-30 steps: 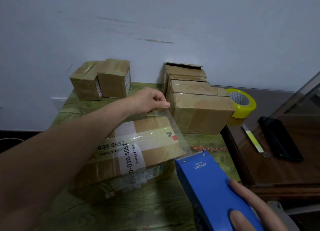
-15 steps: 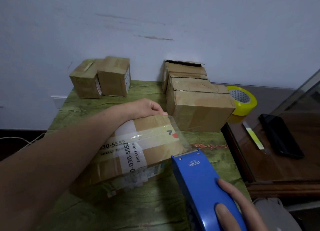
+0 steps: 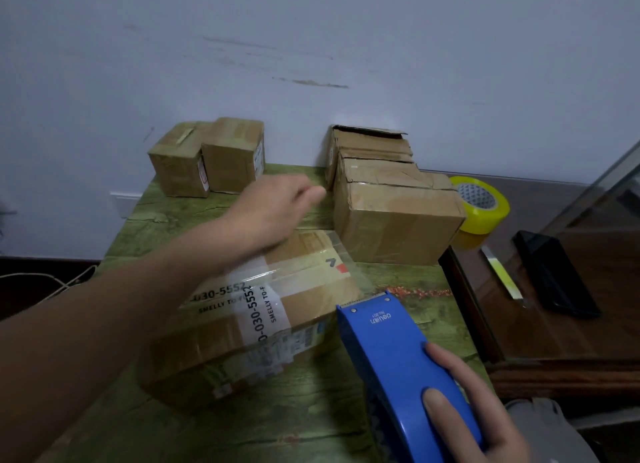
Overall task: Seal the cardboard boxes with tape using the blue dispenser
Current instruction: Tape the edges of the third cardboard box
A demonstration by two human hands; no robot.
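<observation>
1. The left hand (image 3: 277, 213) is lifting off the far edge of the labelled box (image 3: 263, 310) it was pinching half a second ago – now it is hovering open and blurred at centre frame, fingers loose, gripping nothing
2. The clear tape (image 3: 346, 265) is lying stuck across the box's right end, still running to the blue dispenser (image 3: 398, 362)
3. The right hand (image 3: 478, 410) is staying wrapped around the dispenser at lower right, its toothed edge just beside the box's near right corner on the table (image 3: 207, 428)
4. Judgement – the strip looks anchored, so cutting it free is probably coming next
</observation>
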